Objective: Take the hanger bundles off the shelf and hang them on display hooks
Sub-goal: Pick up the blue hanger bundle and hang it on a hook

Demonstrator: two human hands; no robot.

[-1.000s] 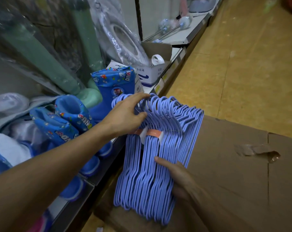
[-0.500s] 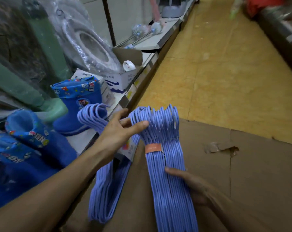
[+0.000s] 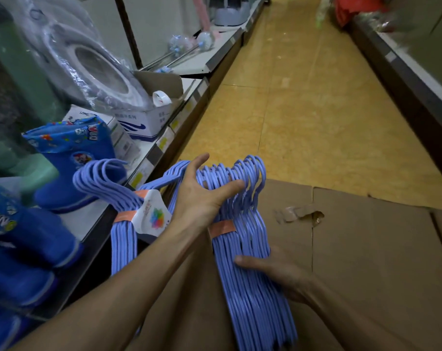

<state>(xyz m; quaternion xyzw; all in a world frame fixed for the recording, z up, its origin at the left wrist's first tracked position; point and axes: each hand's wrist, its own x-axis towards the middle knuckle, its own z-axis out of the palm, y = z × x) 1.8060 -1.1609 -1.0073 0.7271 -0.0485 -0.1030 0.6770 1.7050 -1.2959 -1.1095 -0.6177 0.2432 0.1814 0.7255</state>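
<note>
I see two bundles of lilac-blue plastic hangers, each strapped with an orange band. The nearer hanger bundle point(image 3: 250, 274) lies on the cardboard box point(image 3: 366, 262), its long side running away from me and its hooks fanned out at the box's far edge; its orange band crosses just below the hooks. The second hanger bundle point(image 3: 123, 239) hangs left of the box, against the front edge of the shelf point(image 3: 88, 219), hooks curling up over that edge, with a white card label beside its band.

Left hand point(image 3: 202, 196) forward, fingers spread, thumb out; right hand point(image 3: 273, 272) lower, fingers curled.
</note>
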